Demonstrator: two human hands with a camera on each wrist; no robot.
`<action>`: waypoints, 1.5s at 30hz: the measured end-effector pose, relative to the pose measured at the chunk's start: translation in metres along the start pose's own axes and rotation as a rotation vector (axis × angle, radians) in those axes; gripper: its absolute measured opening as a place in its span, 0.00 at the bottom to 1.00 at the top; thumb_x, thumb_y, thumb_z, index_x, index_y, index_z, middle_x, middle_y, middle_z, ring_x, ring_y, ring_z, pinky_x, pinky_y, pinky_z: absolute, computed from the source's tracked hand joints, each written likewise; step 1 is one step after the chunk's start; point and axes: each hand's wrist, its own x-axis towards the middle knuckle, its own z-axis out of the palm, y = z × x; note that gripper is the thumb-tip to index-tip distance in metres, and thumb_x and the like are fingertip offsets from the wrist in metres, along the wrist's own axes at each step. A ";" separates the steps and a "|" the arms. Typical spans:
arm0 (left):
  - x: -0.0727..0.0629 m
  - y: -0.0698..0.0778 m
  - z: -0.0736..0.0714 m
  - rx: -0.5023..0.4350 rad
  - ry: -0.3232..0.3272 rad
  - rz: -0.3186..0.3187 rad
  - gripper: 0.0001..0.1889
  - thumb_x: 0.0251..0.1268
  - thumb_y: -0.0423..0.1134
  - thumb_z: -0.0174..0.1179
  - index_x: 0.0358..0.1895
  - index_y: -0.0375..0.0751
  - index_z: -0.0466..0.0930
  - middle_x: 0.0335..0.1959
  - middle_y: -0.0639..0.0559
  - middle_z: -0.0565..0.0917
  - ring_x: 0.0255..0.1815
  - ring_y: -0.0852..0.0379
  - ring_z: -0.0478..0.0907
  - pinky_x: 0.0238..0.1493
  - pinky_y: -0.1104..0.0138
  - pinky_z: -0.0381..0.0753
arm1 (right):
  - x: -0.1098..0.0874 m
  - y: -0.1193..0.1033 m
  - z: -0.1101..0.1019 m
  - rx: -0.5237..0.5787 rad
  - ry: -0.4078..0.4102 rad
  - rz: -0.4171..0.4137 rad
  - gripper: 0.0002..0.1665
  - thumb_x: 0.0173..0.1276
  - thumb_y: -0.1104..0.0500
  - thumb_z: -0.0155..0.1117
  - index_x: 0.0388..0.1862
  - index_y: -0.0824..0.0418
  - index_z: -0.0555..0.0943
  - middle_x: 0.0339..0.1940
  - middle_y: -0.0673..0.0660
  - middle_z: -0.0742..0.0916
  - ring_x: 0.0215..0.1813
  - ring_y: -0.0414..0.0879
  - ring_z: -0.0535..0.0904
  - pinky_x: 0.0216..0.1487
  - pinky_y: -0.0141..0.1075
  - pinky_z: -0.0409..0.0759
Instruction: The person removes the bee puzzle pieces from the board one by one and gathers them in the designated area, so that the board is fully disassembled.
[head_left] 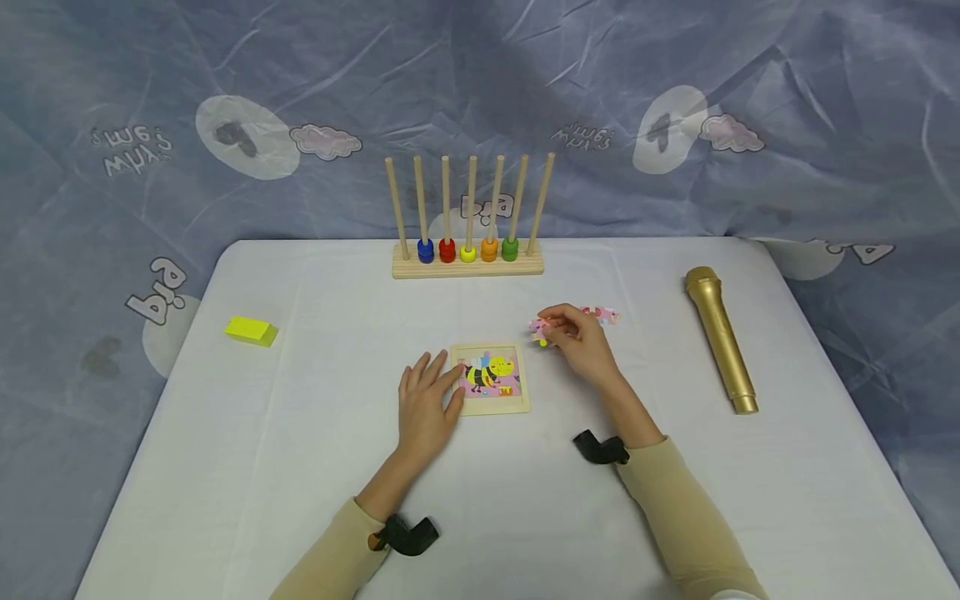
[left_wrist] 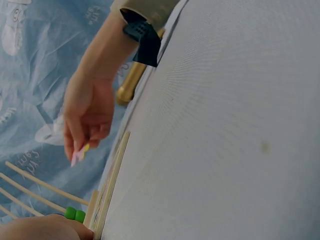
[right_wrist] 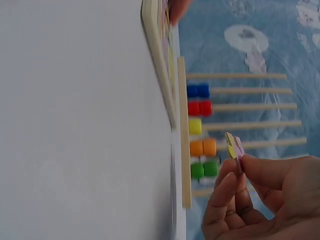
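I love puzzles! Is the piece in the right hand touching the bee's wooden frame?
Apart. The left wrist view shows background cloth between the piece in the right hand and the wooden frame.

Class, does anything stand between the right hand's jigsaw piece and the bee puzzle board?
Nothing visible: only white tabletop shows between the jigsaw piece and the bee puzzle board. The left hand is at the board's opposite side.
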 end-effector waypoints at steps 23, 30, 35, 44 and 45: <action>0.000 0.000 0.001 0.010 0.002 -0.006 0.18 0.62 0.37 0.64 0.56 0.42 0.83 0.67 0.41 0.74 0.74 0.40 0.61 0.72 0.40 0.51 | 0.017 0.068 -0.112 -0.062 0.404 0.226 0.17 0.66 0.67 0.64 0.53 0.74 0.79 0.24 0.39 0.78 0.26 0.28 0.76 0.31 0.22 0.79; 0.001 0.000 0.001 0.010 0.001 -0.009 0.18 0.62 0.36 0.64 0.56 0.42 0.83 0.67 0.41 0.75 0.74 0.40 0.61 0.72 0.40 0.51 | 0.020 0.080 -0.111 -0.174 0.349 0.217 0.15 0.66 0.65 0.64 0.50 0.71 0.82 0.24 0.38 0.79 0.24 0.26 0.75 0.28 0.20 0.76; 0.000 0.000 0.000 0.009 0.004 -0.006 0.18 0.62 0.36 0.64 0.56 0.42 0.83 0.67 0.41 0.75 0.74 0.40 0.61 0.72 0.40 0.51 | 0.022 0.082 -0.108 -0.266 0.338 0.225 0.14 0.66 0.64 0.65 0.49 0.70 0.83 0.27 0.47 0.81 0.23 0.26 0.74 0.26 0.20 0.73; 0.001 0.000 -0.001 0.019 0.000 -0.004 0.18 0.62 0.37 0.63 0.56 0.43 0.83 0.67 0.41 0.75 0.74 0.40 0.62 0.72 0.40 0.51 | 0.023 0.082 -0.105 -0.401 0.338 0.211 0.13 0.67 0.61 0.64 0.47 0.66 0.84 0.36 0.62 0.85 0.26 0.28 0.70 0.28 0.22 0.69; 0.001 0.000 -0.001 0.020 0.001 -0.003 0.18 0.62 0.36 0.63 0.56 0.43 0.83 0.67 0.41 0.75 0.74 0.40 0.62 0.72 0.40 0.51 | 0.023 0.083 -0.105 -0.420 0.339 0.207 0.13 0.67 0.61 0.64 0.47 0.66 0.84 0.36 0.62 0.85 0.26 0.28 0.70 0.29 0.22 0.68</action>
